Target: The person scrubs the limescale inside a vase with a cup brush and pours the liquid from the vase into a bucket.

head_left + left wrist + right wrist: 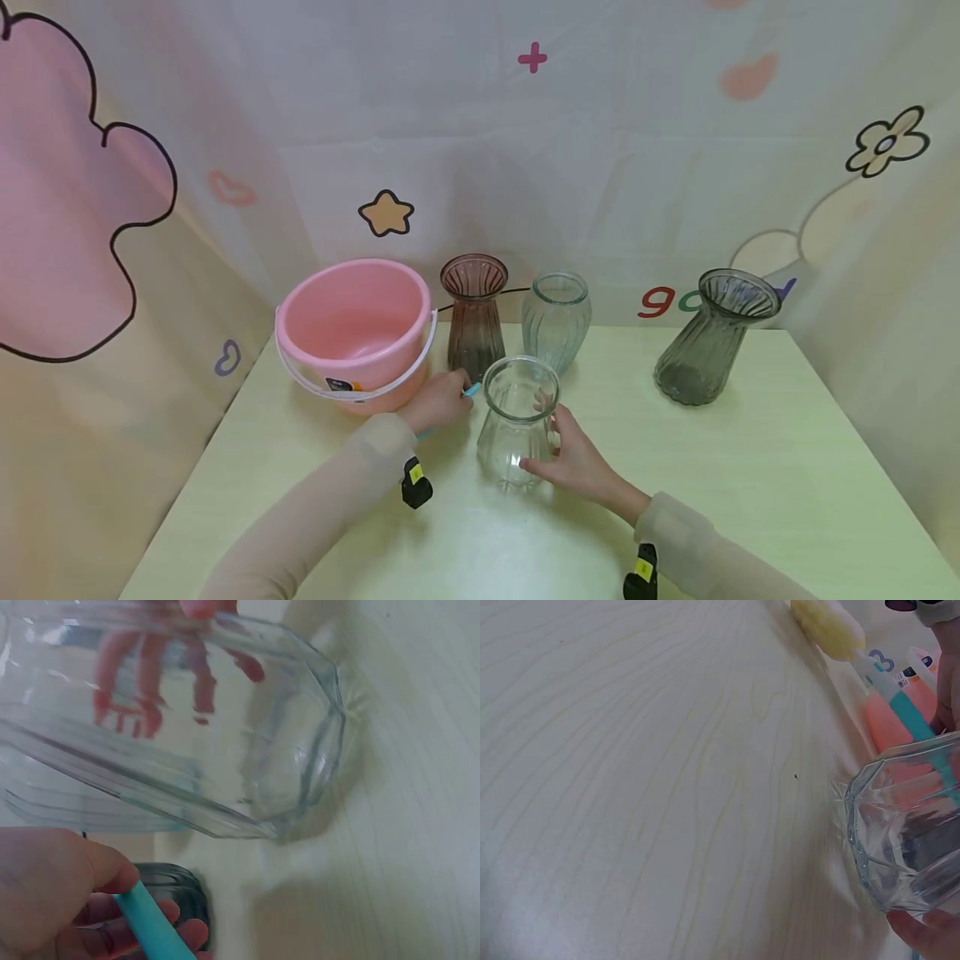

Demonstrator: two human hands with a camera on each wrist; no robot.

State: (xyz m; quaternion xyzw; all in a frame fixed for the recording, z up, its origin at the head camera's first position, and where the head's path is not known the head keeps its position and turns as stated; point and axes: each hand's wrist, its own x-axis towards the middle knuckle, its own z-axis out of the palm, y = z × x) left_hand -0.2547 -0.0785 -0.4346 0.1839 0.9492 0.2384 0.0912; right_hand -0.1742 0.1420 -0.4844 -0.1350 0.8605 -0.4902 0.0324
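My right hand (577,458) holds a clear glass vase (510,446) by its side, thumb on the near face and fingers behind the glass. The vase tilts slightly, its base at or just above the table. Left of it, my left hand (441,402) grips the teal handle (154,922) of a sponge brush. The brush's yellow sponge head (829,630) shows in the right wrist view; in the head view the forearm mostly hides it. A reddish-brown glass vase (474,329) stands just behind the left hand.
A pink bucket (352,312) with a white handle stands at the back left. Behind the held vase is a pale ribbed glass vase (557,321). Farther right, a grey glass vase (705,346) stands near the table's back edge. A printed curtain (600,167) hangs behind the table.
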